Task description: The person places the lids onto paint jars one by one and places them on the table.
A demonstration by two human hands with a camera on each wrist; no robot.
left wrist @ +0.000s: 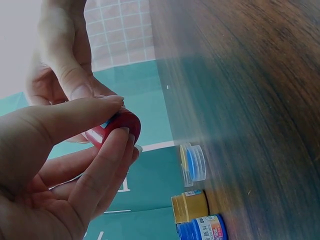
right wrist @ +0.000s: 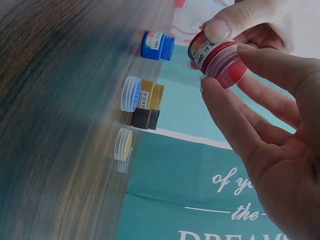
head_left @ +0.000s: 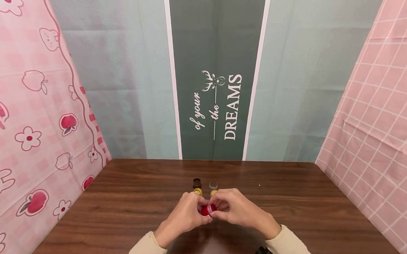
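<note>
A small red paint jar (right wrist: 200, 51) is held between both hands, above the table. My left hand (head_left: 187, 211) grips its labelled body, thumb on one side and fingertips on the other. Fingertips of my right hand (head_left: 238, 208) pinch the clear ridged lid (right wrist: 224, 64) at the jar's top end. The lid sits against the jar, with red showing through it. In the left wrist view the jar's red base (left wrist: 129, 125) faces the camera, while the left thumb covers part of the body.
Beyond the hands stand a lidless black jar (head_left: 197, 184), a yellow jar (head_left: 198, 191) and a blue jar (right wrist: 155, 46). Clear lids lie to their right: a blue-tinted lid (right wrist: 131, 94), a yellow-tinted lid (right wrist: 123, 144) and a plain lid (head_left: 213, 185). Cloth hangs behind the wooden table (head_left: 135, 196).
</note>
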